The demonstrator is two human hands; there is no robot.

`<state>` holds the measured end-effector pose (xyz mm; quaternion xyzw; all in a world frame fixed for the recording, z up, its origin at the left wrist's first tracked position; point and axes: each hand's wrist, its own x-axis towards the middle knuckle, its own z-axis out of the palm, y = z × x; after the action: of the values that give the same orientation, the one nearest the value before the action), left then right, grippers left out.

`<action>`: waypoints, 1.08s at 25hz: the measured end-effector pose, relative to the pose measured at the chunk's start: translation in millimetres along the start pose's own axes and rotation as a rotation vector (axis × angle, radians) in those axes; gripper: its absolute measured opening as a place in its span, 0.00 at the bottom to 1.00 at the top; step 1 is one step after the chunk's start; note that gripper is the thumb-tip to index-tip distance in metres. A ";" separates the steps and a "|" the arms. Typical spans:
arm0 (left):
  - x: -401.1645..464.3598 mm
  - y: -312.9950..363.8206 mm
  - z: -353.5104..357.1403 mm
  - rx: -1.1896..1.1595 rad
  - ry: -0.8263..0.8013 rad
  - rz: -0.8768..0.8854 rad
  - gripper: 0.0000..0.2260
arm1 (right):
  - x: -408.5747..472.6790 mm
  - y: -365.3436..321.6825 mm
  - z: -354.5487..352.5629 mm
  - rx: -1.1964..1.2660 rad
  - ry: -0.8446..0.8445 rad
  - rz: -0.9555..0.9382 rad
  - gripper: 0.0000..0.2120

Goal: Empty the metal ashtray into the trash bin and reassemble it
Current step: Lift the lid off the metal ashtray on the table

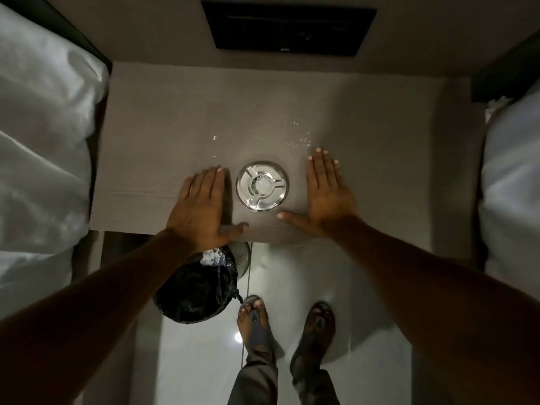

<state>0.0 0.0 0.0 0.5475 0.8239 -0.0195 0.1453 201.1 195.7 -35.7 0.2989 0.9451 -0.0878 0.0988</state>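
A round shiny metal ashtray sits on the grey-brown tabletop near its front edge, with its slotted lid in place. My left hand lies flat on the table just left of the ashtray, fingers together, thumb pointing right. My right hand lies flat just right of it, thumb stretched toward the ashtray's near side. Neither hand touches the ashtray. Below the table's front edge, under my left wrist, stands the trash bin lined with a black bag, some pale crumpled litter inside.
Small white specks are scattered on the table behind the ashtray. White bedding lies at the left and right. A dark panel is set in the wall beyond. My sandalled feet stand on a glossy floor.
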 end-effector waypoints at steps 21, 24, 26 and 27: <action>78.0 8.1 16.2 -0.383 -0.070 0.125 0.50 | 0.5 2.4 60.4 -0.037 -0.018 -0.011 0.66; 105.8 -15.0 4.6 -0.398 0.018 -0.030 0.49 | 1.9 1.8 61.5 -0.019 0.006 -0.009 0.66; 115.3 -29.7 0.4 -0.361 0.005 -0.082 0.49 | 5.5 -5.2 60.3 0.012 0.018 -0.009 0.66; 116.4 -34.3 0.9 -0.348 -0.004 -0.086 0.50 | 7.0 -8.8 60.0 0.025 0.021 -0.009 0.66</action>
<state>-72.7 90.5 -35.6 0.4784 0.8372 0.1159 0.2384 198.4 178.9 -94.3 0.2967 0.9463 -0.0969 0.0847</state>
